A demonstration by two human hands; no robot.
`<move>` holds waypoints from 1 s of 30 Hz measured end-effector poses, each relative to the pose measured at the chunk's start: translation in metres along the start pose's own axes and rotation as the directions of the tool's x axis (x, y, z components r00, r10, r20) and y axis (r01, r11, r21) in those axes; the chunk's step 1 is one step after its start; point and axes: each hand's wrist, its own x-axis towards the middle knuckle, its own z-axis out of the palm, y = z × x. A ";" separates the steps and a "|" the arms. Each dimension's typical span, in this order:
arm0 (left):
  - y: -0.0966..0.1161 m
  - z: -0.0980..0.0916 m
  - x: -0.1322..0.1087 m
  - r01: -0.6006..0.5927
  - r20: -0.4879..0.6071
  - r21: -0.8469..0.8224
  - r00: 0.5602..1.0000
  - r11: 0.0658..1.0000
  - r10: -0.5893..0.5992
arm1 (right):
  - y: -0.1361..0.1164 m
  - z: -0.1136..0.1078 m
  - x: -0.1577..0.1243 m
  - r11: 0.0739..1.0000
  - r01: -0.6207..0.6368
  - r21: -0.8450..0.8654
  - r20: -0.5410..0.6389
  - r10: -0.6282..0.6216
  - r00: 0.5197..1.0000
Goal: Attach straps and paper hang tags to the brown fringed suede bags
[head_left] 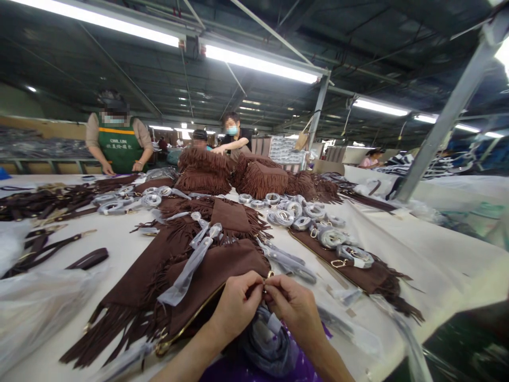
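L hand (238, 303) & R hand (293, 303) meet at fringed bag's (230, 261) right end, fingers of both clamped on small metal fitting (265, 287), prob. one steadying, other working it. Wrapped strap coil (267, 347) nearside of bag's right end, prob. for quick reach.

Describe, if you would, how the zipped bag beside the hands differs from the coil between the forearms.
The bag is brown; the coil looks bluish grey. The bag lies spread out, while the coil is wound round. The bag is larger than the coil. Both lie close to the left hand and right hand.
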 end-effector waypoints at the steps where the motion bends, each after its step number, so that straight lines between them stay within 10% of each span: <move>1: 0.000 -0.001 0.000 -0.010 0.013 0.037 1.000 0.999 0.010 | 0.000 -0.002 0.000 1.000 0.017 -0.015 0.013 -0.017 1.000; 21: -0.017 -0.006 -0.001 -0.360 0.344 0.436 0.914 0.825 0.217 | 0.007 -0.017 0.005 0.877 0.419 -0.234 0.355 -0.324 0.877; 30: -0.011 -0.005 -0.004 -0.227 0.316 0.367 0.942 0.902 0.109 | 0.009 -0.020 0.002 0.927 0.306 -0.216 0.310 -0.232 0.922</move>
